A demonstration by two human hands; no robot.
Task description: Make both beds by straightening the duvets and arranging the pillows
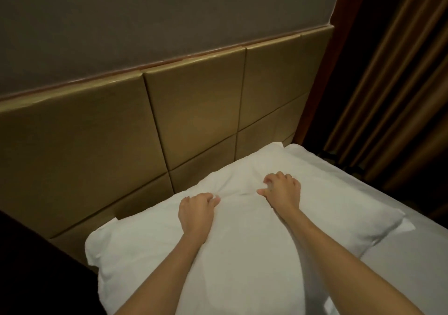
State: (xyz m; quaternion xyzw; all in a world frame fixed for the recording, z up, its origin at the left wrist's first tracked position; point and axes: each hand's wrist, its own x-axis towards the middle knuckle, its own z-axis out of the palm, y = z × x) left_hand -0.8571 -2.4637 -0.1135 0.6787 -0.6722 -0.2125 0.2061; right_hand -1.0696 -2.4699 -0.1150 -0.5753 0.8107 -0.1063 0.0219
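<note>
Fingers of the left hand (195, 211) and right hand (282, 190) curl into pinched folds of the white pillow (242, 249), low centre of the frame against the headboard (194, 111). It looks soft, light, floppy; corners would likely give better control.

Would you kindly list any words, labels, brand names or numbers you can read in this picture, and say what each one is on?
None: no text, label, brand or number shows anywhere.
The white pillow, the padded headboard, the wall and the curtain all look plain.
</note>
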